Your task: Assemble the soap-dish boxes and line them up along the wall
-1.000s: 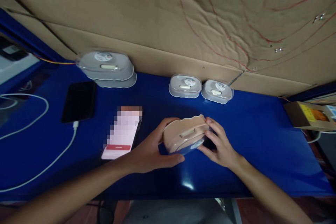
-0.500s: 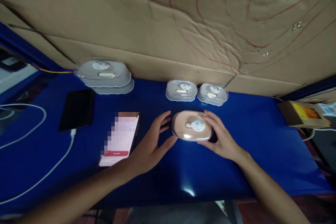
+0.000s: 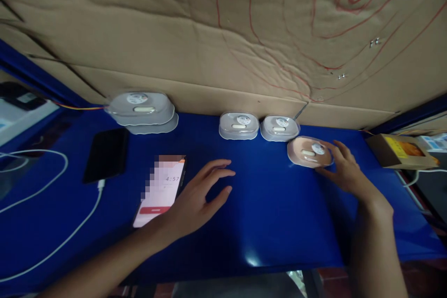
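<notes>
With our right hand (image 3: 344, 167) we grip the right end of the peach container (image 3: 307, 152), thumb and fingers spread about its width; we cannot tell whether its base fully meets the blue table (image 3: 275, 209). Just left of the peach container are the middle grey container (image 3: 238, 126) and right grey container (image 3: 280, 128), near the table's back edge along the cardboard panel (image 3: 195, 74). Right of it, beyond our hand, the cardboard box (image 3: 400, 151) borders the table's right edge. Open blue surface stretches from the peach container toward the front edge. Well left of it, our left hand (image 3: 199, 193) is empty, fingers loosely parted, beside the lit phone (image 3: 159, 198).
</notes>
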`<state>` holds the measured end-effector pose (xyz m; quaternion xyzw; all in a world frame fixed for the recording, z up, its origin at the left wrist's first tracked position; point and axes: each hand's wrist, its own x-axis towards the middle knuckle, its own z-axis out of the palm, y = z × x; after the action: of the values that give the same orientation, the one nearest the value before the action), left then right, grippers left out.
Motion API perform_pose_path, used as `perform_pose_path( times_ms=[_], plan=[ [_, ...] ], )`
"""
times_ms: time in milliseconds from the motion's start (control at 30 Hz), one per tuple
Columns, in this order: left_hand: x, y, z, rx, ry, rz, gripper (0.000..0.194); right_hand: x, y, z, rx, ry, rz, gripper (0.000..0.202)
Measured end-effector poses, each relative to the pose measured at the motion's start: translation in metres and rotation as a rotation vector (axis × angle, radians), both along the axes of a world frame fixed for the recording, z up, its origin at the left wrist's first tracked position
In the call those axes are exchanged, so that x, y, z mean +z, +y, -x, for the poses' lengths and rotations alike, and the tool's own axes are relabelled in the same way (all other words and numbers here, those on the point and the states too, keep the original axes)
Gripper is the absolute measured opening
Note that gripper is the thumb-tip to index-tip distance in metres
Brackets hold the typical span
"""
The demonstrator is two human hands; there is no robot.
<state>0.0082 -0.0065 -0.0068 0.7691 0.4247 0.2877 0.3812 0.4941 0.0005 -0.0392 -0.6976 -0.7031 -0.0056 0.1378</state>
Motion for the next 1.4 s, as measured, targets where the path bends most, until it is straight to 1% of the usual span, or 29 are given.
perform_pose_path(
  times_ms=[33, 100, 200, 267, 333, 500, 600, 667, 733, 767, 833, 867, 933, 1033, 1167, 1267, 1400],
  plan=[
    [0.001, 0.0, 0.0, 0.001, -0.005, 0.004, 0.026, -0.002, 0.0, -0.006, -0.068, -0.057, -0.003, 0.076],
    [0.0, 0.001, 0.0, -0.002, -0.016, 0.014, 0.025, -0.005, 0.002, -0.012, -0.119, -0.084, -0.031, 0.075],
    [-0.001, 0.001, -0.001, -0.01, -0.017, 0.01, 0.024, -0.008, 0.011, -0.011, -0.1, -0.008, -0.126, 0.073],
    [-0.001, 0.0, -0.001, -0.016, -0.001, -0.004, 0.024, -0.011, 0.02, -0.005, -0.089, 0.028, -0.159, 0.075],
    [-0.002, -0.001, -0.001, -0.018, 0.018, -0.022, 0.024, -0.014, 0.029, 0.002, -0.054, 0.067, -0.192, 0.075],
    [-0.007, 0.0, 0.0, -0.01, 0.087, -0.139, 0.029, -0.016, 0.044, 0.025, 0.118, 0.191, -0.247, 0.061],
    [-0.011, 0.016, 0.003, 0.035, 0.196, -0.25, 0.039, -0.015, 0.048, 0.042, 0.155, 0.21, -0.2, 0.061],
    [-0.013, 0.033, 0.004, 0.113, 0.286, -0.317, 0.052, -0.016, 0.05, 0.054, 0.138, 0.204, -0.164, 0.06],
    [-0.013, 0.053, 0.006, 0.193, 0.376, -0.341, 0.065, -0.019, 0.051, 0.066, 0.102, 0.192, -0.157, 0.059],
    [-0.013, 0.061, 0.006, 0.23, 0.417, -0.351, 0.069, -0.021, 0.051, 0.071, 0.091, 0.191, -0.162, 0.059],
    [-0.013, 0.07, 0.007, 0.258, 0.482, -0.39, 0.066, -0.024, 0.051, 0.08, 0.083, 0.196, -0.173, 0.06],
    [-0.014, 0.071, 0.007, 0.272, 0.504, -0.424, 0.062, -0.026, 0.05, 0.084, 0.08, 0.2, -0.176, 0.061],
    [-0.014, 0.064, 0.006, 0.285, 0.532, -0.491, 0.052, -0.029, 0.049, 0.089, 0.08, 0.213, -0.186, 0.062],
    [-0.016, 0.041, 0.005, 0.253, 0.541, -0.539, 0.045, -0.033, 0.049, 0.092, 0.102, 0.244, -0.205, 0.062],
    [-0.018, 0.015, 0.007, 0.145, 0.533, -0.565, 0.046, -0.034, 0.049, 0.097, 0.149, 0.296, -0.236, 0.067],
    [-0.019, 0.005, 0.011, 0.073, 0.491, -0.571, 0.045, -0.036, 0.05, 0.101, 0.174, 0.364, -0.262, 0.072],
    [-0.017, -0.006, 0.011, -0.057, 0.412, -0.556, 0.042, -0.038, 0.052, 0.103, 0.189, 0.405, -0.263, 0.068]
  ],
)
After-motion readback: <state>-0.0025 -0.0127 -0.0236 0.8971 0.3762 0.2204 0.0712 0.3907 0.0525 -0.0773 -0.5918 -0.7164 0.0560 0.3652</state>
